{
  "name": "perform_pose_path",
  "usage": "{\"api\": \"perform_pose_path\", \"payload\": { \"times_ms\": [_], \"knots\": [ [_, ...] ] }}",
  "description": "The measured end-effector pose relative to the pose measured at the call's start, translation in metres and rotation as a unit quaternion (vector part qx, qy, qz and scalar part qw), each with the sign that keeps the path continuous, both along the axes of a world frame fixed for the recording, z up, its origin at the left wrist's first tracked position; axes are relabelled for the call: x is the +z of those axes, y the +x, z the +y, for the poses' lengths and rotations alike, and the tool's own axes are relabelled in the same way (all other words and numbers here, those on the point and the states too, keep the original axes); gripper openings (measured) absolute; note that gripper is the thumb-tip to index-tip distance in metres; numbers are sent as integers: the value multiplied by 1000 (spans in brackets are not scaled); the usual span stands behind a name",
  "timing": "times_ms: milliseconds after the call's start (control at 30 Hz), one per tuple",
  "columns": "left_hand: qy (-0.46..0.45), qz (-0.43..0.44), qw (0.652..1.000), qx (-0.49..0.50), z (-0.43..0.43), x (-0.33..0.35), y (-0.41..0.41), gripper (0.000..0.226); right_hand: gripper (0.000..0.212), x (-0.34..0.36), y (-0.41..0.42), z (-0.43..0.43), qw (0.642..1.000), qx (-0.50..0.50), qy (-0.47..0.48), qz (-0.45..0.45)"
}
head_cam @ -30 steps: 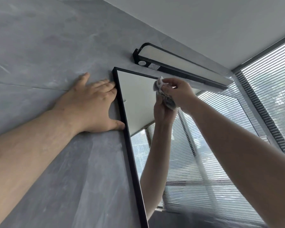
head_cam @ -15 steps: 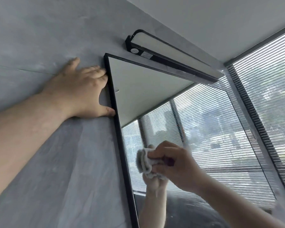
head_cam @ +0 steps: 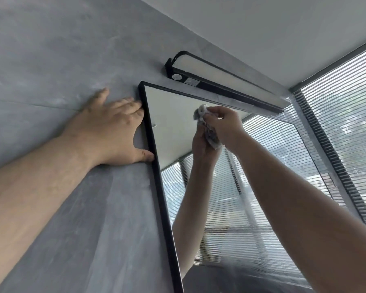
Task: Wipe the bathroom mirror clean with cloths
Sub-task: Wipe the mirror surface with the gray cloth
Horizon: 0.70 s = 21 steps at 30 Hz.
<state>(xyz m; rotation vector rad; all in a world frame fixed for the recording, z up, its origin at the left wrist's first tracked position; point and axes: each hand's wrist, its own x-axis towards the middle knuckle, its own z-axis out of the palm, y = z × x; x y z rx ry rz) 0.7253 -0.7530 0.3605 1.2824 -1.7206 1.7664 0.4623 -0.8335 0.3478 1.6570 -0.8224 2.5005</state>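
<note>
A black-framed mirror [head_cam: 171,115] hangs on the grey wall and reflects a ceiling and window blinds. My right hand [head_cam: 225,125] grips a crumpled grey-white cloth [head_cam: 203,112] and presses it against the glass near the mirror's top edge. The reflection of that hand and arm shows just below it. My left hand [head_cam: 110,130] lies flat on the wall, fingers straight, with fingertips and thumb touching the mirror's left frame.
A long black wall lamp [head_cam: 224,81] sits just above the mirror's top edge. A window with horizontal blinds [head_cam: 347,123] fills the right side. The grey wall [head_cam: 51,60] stretches to the left.
My right hand has swept the cloth from the mirror's lower left part back up to the top edge. The left hand stays on the wall by the frame.
</note>
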Motion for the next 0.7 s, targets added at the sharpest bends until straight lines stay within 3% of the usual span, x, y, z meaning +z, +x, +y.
{"api": "perform_pose_path", "payload": {
  "times_ms": [133,267,467,533,700],
  "knots": [
    [7,4,1000,0,1,0,0,116,21,-14,5,9,999,-7,20,30],
    [8,7,1000,-11,3,0,0,117,22,-63,22,22,990,-1,32,136],
    [5,4,1000,-6,4,-2,-1,119,40,-151,48,49,960,42,31,276],
    [3,3,1000,-8,3,-2,0,117,43,-156,51,49,959,48,28,277],
    [6,5,1000,-12,2,-1,0,120,30,-109,39,19,985,-22,-32,168]
  ]
}}
